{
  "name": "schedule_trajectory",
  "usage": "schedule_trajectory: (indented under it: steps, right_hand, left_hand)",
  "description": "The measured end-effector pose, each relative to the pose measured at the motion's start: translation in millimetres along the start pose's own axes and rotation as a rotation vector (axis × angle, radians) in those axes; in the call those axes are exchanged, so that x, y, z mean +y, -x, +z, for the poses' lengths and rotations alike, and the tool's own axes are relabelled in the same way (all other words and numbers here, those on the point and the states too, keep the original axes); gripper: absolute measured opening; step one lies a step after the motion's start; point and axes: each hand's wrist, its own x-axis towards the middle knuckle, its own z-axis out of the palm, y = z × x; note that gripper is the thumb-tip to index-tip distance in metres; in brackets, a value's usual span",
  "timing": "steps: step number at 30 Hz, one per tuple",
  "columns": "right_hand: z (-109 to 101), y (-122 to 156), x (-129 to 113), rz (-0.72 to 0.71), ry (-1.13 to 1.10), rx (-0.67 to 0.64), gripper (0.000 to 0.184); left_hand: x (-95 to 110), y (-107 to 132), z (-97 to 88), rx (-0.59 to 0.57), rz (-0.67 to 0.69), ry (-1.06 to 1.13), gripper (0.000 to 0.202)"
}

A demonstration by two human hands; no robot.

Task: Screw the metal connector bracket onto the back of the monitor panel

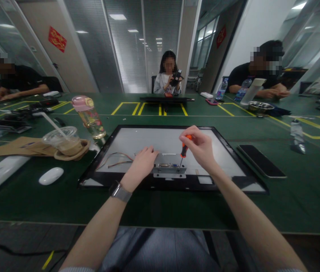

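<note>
A flat display panel (154, 138) with a black frame lies back side up on the green table before me. Near its front edge sits a metal bracket (165, 175) carrying video ports. My right hand (201, 145) pinches the orange and black handle of a screwdriver (184, 150), whose tip points down at the bracket's right part; whether it sits in a screw is too small to tell. My left hand (145, 160) rests on the bracket's left end, its fingers extended and partly hidden. Thin cables (118, 160) run out to the left of this hand.
Left of the panel stand a pink-lidded bottle (90, 117), an iced drink cup (63, 139) and a white earbud case (51, 176). A black phone (261, 160) lies close on the right. Across the table (137, 211), several people sit, one holding a dark device (176, 78).
</note>
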Motion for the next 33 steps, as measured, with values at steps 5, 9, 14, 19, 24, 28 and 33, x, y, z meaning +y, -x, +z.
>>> schedule_trajectory:
  steps: [5, 9, 14, 19, 24, 28, 33]
  right_hand:
    - [-1.8, 0.3, 0.0, -0.024, -0.038, -0.033, 0.029]
    - [-0.4, 1.5, 1.8, 0.029, -0.067, -0.04, 0.017]
    - [2.6, 1.2, 1.9, 0.025, -0.071, 0.039, 0.005]
    - [3.2, 1.3, 3.9, 0.134, -0.217, -0.052, 0.011]
    - [2.0, -1.5, -0.2, 0.211, -0.382, -0.16, 0.021]
    - [-3.0, -4.4, -5.3, 0.204, -0.376, -0.208, 0.022]
    - [-7.1, -4.2, -2.6, 0.19, -0.336, -0.245, 0.015]
  left_hand:
    - [0.1, 0.3, -0.7, 0.007, 0.006, 0.006, 0.041]
    - [0.3, 0.2, -1.2, -0.005, 0.0, 0.006, 0.042]
    - [1.4, 1.8, -1.8, 0.015, 0.004, 0.022, 0.042]
    - [0.6, 0.4, 0.6, 0.018, 0.001, 0.019, 0.04]
    - [0.9, 0.8, 0.5, 0.024, 0.009, 0.014, 0.041]
    - [1.5, 1.6, -0.9, 0.022, 0.003, 0.014, 0.042]
    - [0.8, 1.0, 0.0, 0.037, 0.002, 0.01, 0.042]
